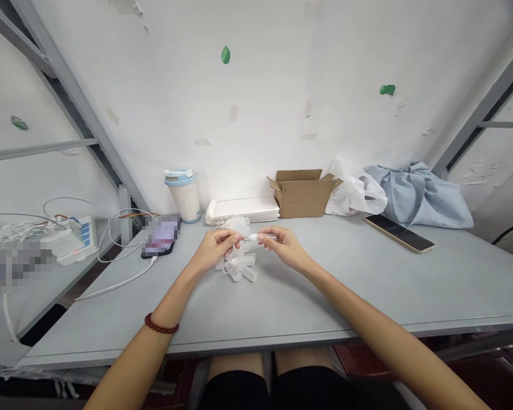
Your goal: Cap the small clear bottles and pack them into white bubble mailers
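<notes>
My left hand [216,248] and my right hand [282,246] meet above the middle of the grey table [325,296]. Between them they pinch a small clear plastic tube [260,237] with a white tip, held roughly level. The fingers of both hands are closed on it. Just under the hands, several clear plastic tubes [239,267] lie in a loose pile on the table. A crumpled clear plastic bag [238,224] lies right behind the hands. A red bead bracelet [161,326] circles my left wrist.
Along the wall stand a white cup with a blue lid [183,195], a stack of white sheets [243,209], an open cardboard box [302,192], a white plastic bag [354,191] and blue cloth [419,193]. A phone [398,232] lies right; another phone [160,238] with cable left.
</notes>
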Action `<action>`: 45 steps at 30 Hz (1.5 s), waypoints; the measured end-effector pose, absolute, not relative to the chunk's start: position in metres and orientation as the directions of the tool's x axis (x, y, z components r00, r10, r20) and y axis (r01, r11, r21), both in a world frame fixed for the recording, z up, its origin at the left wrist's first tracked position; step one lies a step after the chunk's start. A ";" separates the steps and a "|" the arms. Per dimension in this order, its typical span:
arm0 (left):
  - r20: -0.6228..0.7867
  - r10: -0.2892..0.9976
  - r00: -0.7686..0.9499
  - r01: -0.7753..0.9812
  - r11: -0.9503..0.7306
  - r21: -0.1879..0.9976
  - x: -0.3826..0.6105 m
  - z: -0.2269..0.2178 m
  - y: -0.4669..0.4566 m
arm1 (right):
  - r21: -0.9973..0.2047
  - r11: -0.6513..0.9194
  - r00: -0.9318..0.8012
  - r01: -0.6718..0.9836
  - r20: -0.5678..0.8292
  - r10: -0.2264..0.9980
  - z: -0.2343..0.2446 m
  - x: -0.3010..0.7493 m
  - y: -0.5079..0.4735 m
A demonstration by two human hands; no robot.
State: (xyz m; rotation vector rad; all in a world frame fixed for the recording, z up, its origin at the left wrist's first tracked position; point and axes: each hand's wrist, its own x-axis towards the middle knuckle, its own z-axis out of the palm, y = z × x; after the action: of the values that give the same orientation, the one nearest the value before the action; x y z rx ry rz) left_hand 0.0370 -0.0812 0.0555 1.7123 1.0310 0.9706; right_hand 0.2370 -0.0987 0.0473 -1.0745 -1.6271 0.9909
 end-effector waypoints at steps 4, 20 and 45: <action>0.149 0.904 0.401 0.230 -0.257 0.939 0.038 0.055 -0.083 | -0.931 0.304 -0.205 0.201 0.264 0.943 0.046 0.236 -0.099; 0.147 0.892 0.427 0.213 -0.257 0.943 0.038 0.055 -0.083 | -0.949 0.268 -0.214 0.168 0.230 0.949 0.049 0.236 -0.101; 0.150 0.892 0.426 0.217 -0.262 0.940 0.039 0.058 -0.084 | -0.940 0.290 -0.222 0.180 0.248 0.943 0.044 0.236 -0.098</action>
State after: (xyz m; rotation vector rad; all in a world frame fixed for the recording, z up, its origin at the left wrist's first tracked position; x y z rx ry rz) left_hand 0.0386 -0.0844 0.0576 1.7348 0.9653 0.8957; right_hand 0.2361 -0.0980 0.0445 -1.0475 -1.6286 1.0298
